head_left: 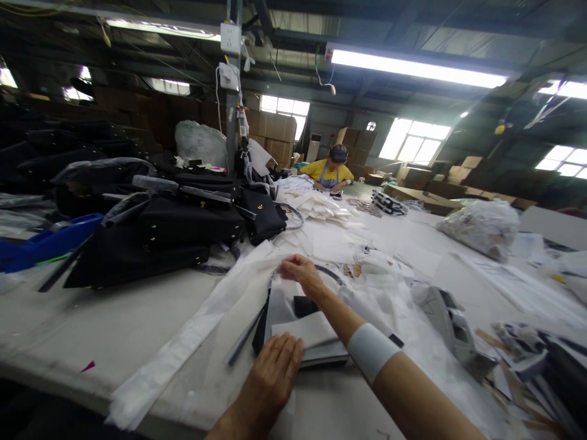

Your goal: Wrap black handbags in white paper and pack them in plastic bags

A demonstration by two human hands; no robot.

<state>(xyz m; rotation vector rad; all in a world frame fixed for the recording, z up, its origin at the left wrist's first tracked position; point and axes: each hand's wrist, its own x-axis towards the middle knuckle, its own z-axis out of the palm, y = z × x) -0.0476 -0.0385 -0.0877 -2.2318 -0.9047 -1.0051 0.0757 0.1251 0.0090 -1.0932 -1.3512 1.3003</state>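
While the right hand (300, 275) pinches the strap (329, 271), the flat left hand (275, 373) touches paper (305, 330) part-covering the bag (260, 335) near the bench's (59, 321) edge.

The only view looks out from the person's head, forward and down across the surface (59, 330). The left hand (275, 363) and right hand (302, 275) are close, low and near the middle. Farther off, it takes in a co-worker (318, 170) facing it, then windows (415, 143) and ceiling lamps (417, 68). It is wide, and the near edge slants across the lower left.
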